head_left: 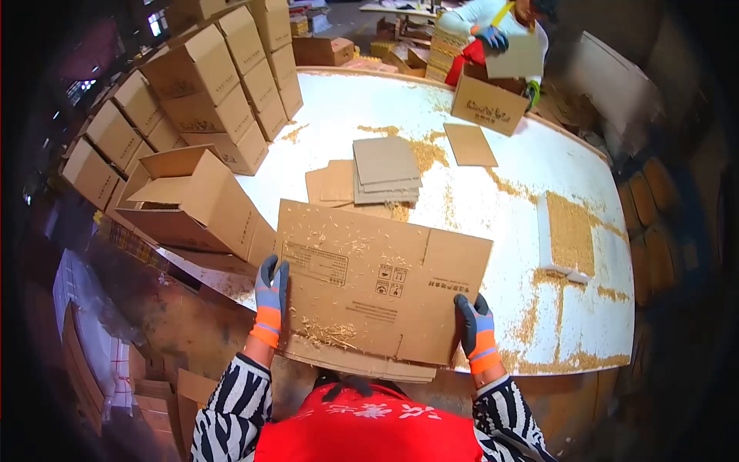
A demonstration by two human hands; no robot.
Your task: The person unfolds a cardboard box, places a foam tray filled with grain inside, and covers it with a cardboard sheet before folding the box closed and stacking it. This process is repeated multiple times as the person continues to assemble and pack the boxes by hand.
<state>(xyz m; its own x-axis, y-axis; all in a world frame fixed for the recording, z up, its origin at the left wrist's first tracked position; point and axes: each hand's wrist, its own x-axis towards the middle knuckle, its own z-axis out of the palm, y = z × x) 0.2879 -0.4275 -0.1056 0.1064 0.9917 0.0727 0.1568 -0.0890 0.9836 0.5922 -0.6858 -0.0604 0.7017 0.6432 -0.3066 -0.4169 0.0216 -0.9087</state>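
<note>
A flattened cardboard box (362, 262) with printed text and handling symbols lies in front of me, strewn with straw-like shavings. My left hand (271, 296), in a grey glove with an orange cuff, grips its left edge. At the lower right edge my right hand (475, 323), gloved alike, has its fingers closed round the cardboard. Edges of more flat cardboard (369, 367) show beneath, near my red apron (369, 427). Parts of both hands' fingers are hidden by the board.
Stacked boxes (208, 85) and an open carton (192, 200) stand left. Grey cardboard sheets (385, 165) lie ahead on the white table (493, 208), among shavings. A shavings-covered block (568, 237) is right. Across the table, a co-worker's gloved hand (493, 37) holds a sheet over a carton (489, 100).
</note>
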